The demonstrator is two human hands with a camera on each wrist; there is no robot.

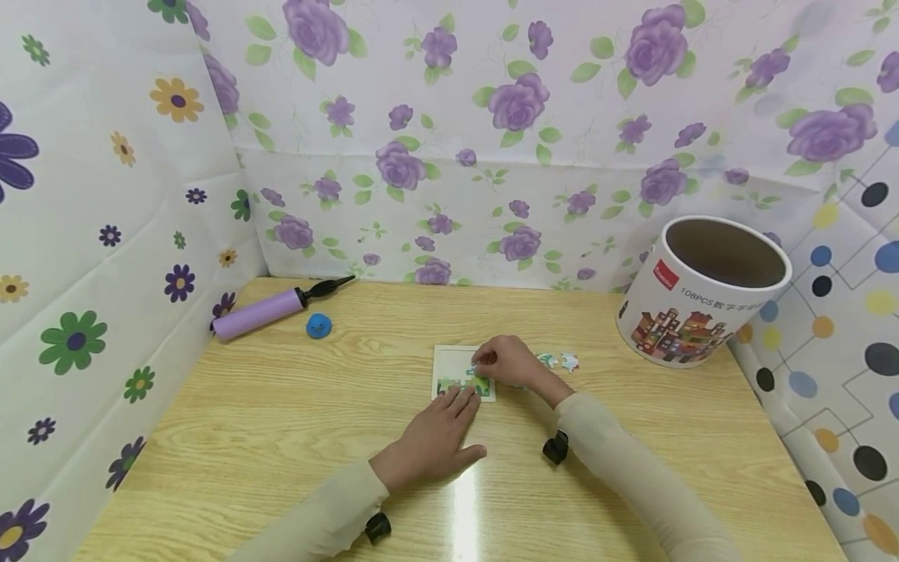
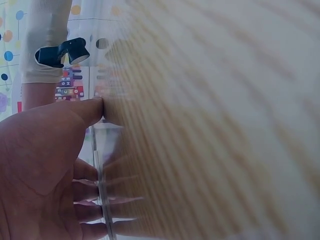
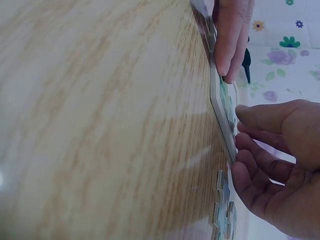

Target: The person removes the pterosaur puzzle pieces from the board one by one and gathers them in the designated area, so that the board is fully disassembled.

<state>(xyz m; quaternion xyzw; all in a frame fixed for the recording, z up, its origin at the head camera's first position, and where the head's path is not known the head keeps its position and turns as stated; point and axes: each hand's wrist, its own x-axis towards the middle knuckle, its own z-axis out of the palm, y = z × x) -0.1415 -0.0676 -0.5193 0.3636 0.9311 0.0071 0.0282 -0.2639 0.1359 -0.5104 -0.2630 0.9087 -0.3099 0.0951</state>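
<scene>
Puzzle board (image 1: 449,367) flat on counter (image 1: 281,437), mid-centre, partly filled along its near edge. Left hand (image 1: 435,441) spread flat, fingertips (image 1: 460,398) pressing board's near edge to pin it. Right hand (image 1: 509,361) pinching a small piece (image 1: 474,368) over board's right part, fingers curled round it. Loose pieces (image 1: 559,361) just right of that hand, tub (image 1: 702,293) further right, pump (image 1: 263,311) and blue ball (image 1: 319,325) well apart at far left. Risks: piece misaligned or rotated, tabs not seating, likely if pushed down before matching; board sliding or tipping up if left fingertips ease off; placed pieces popping loose under too much force; right wrist nudging loose pieces away. Exact slot hidden by fingers, cannot tell fit.
</scene>
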